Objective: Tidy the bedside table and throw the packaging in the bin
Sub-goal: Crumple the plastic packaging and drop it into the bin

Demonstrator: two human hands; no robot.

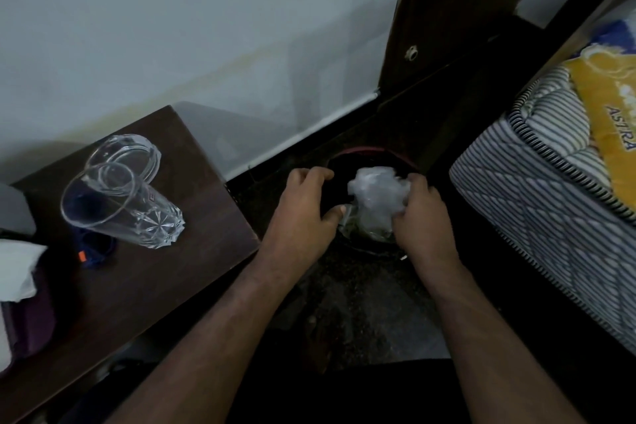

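**Table, floor and bed**

The dark wooden table (144, 272) stands at the left, against the wall. Two clear glasses stand on it, touching: a tall one (117, 206) nearer and a wider one (129, 157) just behind it. A dark blue item with an orange tag (94, 248) lies just beside the tall glass's base. At the table's left edge lie white paper (17, 268) and a purple thing (32, 323). On the dark speckled floor (361, 313), between table and bed, sits a dark bin (361, 155). At the right a striped mattress (537, 203) carries a yellow label (605, 120).
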